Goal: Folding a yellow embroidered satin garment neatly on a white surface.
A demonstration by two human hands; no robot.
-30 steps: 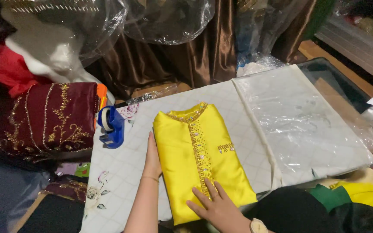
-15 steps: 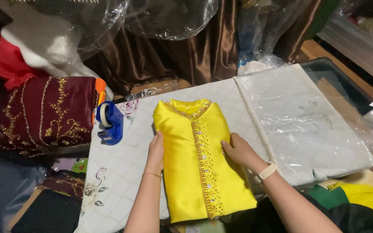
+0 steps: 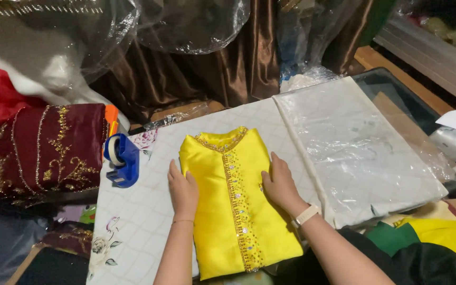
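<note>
Single head view, close, looking steeply down and forward over table (image 3: pixel 133 221) toward brown curtain (image 3: pixel 212 79).

Count, head view: yellow shirt (image 3: pixel 238 203) x1, folded, w/ 1 beaded strip down the front; hands x2, left hand (image 3: pixel 184 191) and right hand (image 3: pixel 279 184), both flat on the shirt; wristband (image 3: pixel 306 215) x1, on right wrist; thin bracelet (image 3: pixel 182 221) x1, on left wrist; blue tape dispenser (image 3: pixel 123 159) x1, w/ 1 roll in it; clear plastic bag (image 3: pixel 360 150) x1 laid flat beside the shirt; dark red embroidered cloth (image 3: pixel 40 153) x1; brown curtain (image 3: pixel 217 68) x1; loose plastic sheets up top approx 2, edges overlap, exact no. unclear.
</note>
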